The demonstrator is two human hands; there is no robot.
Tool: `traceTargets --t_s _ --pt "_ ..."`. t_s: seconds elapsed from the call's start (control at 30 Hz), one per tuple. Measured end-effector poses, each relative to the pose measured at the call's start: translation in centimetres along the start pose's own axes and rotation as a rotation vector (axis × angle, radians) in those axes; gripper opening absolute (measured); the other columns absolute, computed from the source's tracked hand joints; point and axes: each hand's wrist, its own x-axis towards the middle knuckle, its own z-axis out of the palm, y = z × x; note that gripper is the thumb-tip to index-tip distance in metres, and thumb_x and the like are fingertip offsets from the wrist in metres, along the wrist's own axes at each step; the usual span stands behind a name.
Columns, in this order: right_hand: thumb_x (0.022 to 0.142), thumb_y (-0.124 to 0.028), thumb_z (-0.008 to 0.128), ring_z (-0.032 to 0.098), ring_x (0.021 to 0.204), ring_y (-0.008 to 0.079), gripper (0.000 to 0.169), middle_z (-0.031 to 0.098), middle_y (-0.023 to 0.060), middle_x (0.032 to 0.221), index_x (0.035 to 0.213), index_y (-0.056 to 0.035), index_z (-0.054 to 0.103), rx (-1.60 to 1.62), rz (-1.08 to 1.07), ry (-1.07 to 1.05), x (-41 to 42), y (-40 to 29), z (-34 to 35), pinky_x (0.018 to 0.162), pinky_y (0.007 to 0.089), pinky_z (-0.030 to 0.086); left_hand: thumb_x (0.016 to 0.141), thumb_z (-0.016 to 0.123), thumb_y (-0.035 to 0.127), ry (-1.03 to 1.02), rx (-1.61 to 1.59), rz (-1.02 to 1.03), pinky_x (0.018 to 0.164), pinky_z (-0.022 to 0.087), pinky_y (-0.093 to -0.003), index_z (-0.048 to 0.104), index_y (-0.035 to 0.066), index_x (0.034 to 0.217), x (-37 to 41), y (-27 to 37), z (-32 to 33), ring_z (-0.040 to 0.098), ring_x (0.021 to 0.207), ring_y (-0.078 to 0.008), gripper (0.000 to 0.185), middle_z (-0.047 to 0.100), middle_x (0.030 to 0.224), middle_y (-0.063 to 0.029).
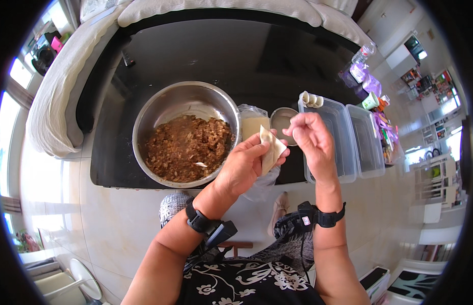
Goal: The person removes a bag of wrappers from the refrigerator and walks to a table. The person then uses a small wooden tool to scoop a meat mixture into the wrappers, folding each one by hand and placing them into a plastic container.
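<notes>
My left hand [248,162] holds a folded dough wrapper [271,150] between thumb and fingers. Just right of it, over a small round metal bowl [284,114], my right hand [312,139] is raised with its fingers curled; nothing shows in them. A large steel bowl [139,114] at the left contains brown minced filling [187,146], on which a small pale utensil tip or scrap [200,164] lies. Behind my left hand, a stack of square wrappers [254,127] sits in a clear plastic bag. Several wrapped dumplings [312,100] stand in the back left corner of a clear plastic container [343,152].
The black table [221,45] has a second clear container or lid [368,152] at its right. Beyond are a green paper cup [370,101], purple packages [371,84] and a plastic bottle [362,53]. A dark remote-like object [127,59] lies at the back left. Covered sofas surround the table's far side.
</notes>
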Motion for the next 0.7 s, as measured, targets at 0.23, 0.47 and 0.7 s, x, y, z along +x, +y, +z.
traceTargets --t_s 0.23,0.47,0.7 --pt "0.066 0.007 0.079 0.053 0.115 0.028 0.051 0.054 0.0073 0.124 0.109 -0.0181 0.069 -0.657 -0.313 -0.203 -0.9 -0.1 1.7 0.092 0.0385 0.051 0.104 0.039 0.012 -0.028 -0.091 0.071 0.094 0.051 -0.0345 0.048 -0.001 0.131 -0.4 1.5 -0.8 0.061 0.108 -0.0175 0.032 0.06 0.119 -0.0112" --pt "0.073 0.0 0.078 0.055 0.111 0.0266 0.023 0.058 0.0066 0.12 0.091 -0.011 0.07 -0.587 -0.301 -0.124 -0.7 0.4 2.9 0.09 0.0381 0.049 0.104 0.041 0.015 -0.008 -0.017 0.092 0.091 0.05 -0.0289 0.053 0.0 0.127 -0.6 1.3 -0.4 0.062 0.104 -0.0146 0.029 0.063 0.116 -0.0076" --pt "0.082 -0.013 0.076 0.057 0.109 0.0236 0.013 0.061 0.0073 0.116 0.083 -0.003 0.068 -0.517 -0.099 0.001 -0.7 0.6 2.4 0.092 0.0358 0.047 0.094 0.062 0.004 0.238 0.55 0.461 0.086 0.051 -0.0247 0.068 0.0 0.106 -1.4 1.6 1.1 0.061 0.096 -0.0101 0.014 0.066 0.102 -0.0029"
